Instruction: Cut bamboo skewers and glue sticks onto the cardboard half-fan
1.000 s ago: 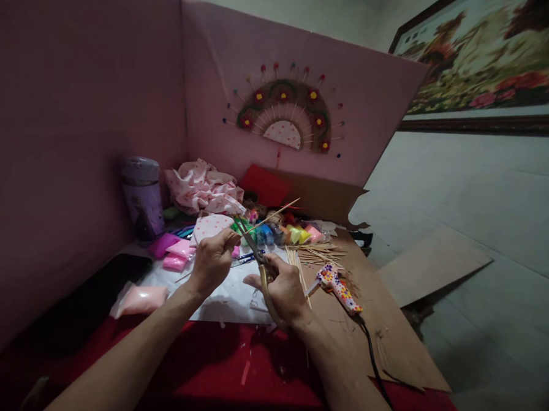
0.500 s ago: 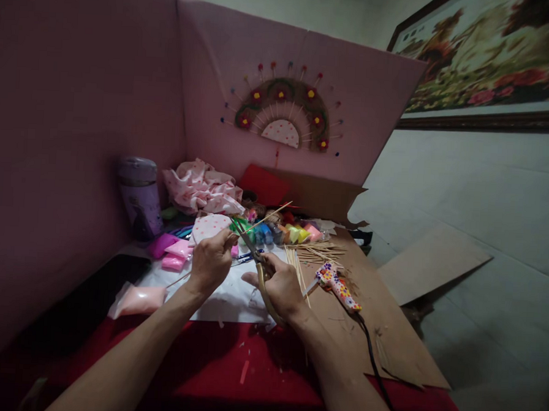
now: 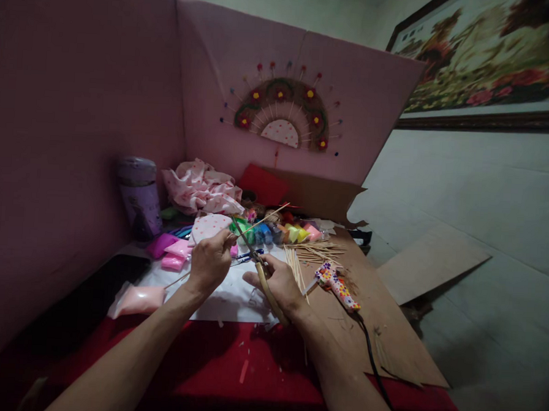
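Note:
My left hand [image 3: 211, 262] is closed round a thin wooden skewer [image 3: 268, 215] that slants up to the right. My right hand [image 3: 279, 283] grips a pair of scissors [image 3: 253, 259] with yellowish handles. The dark blades point up-left and meet the skewer just right of my left fingers. Both hands hover over a white sheet [image 3: 226, 296] on the red table [image 3: 247, 376].
A pile of loose skewers [image 3: 315, 252] and a patterned glue gun [image 3: 337, 286] with a black cord lie on brown cardboard [image 3: 388, 322] at right. Coloured clay packets [image 3: 282, 233], pink packets [image 3: 173, 253], a purple bottle [image 3: 140, 197] and crumpled cloth [image 3: 202, 187] stand behind. Pink boards wall the back and left.
The scissors' handles have tilted slightly and my right hand has shifted a little. My left hand still holds the skewer in the same spot.

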`<state>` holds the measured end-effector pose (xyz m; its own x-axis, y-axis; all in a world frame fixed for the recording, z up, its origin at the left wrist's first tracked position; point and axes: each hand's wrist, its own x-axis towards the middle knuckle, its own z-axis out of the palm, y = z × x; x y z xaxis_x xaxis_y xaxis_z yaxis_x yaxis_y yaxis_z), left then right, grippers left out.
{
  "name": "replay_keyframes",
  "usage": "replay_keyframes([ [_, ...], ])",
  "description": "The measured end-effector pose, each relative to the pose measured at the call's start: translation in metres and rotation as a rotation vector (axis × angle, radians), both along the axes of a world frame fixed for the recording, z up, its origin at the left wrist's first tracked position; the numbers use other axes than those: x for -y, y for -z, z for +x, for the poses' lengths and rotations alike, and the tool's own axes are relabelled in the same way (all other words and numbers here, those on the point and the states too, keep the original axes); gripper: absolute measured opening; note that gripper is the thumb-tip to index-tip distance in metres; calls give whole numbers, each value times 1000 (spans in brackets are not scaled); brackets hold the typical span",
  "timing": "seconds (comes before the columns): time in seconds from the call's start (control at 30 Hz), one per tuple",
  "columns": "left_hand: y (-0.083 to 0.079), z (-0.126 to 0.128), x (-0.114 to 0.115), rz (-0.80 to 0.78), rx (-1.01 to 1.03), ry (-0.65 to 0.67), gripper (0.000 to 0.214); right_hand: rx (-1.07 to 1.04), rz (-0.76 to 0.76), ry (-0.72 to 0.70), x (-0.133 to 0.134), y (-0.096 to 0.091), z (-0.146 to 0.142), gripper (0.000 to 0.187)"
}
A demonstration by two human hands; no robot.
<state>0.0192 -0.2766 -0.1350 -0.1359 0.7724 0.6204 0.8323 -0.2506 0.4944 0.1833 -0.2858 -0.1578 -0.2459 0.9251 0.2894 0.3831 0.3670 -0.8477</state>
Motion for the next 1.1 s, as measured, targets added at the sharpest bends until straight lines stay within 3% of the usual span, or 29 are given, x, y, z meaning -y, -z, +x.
replay_keyframes([
  [1.1, 4, 0, -2, -112, 80, 40, 23, 213, 130, 93, 2, 4, 2, 33],
])
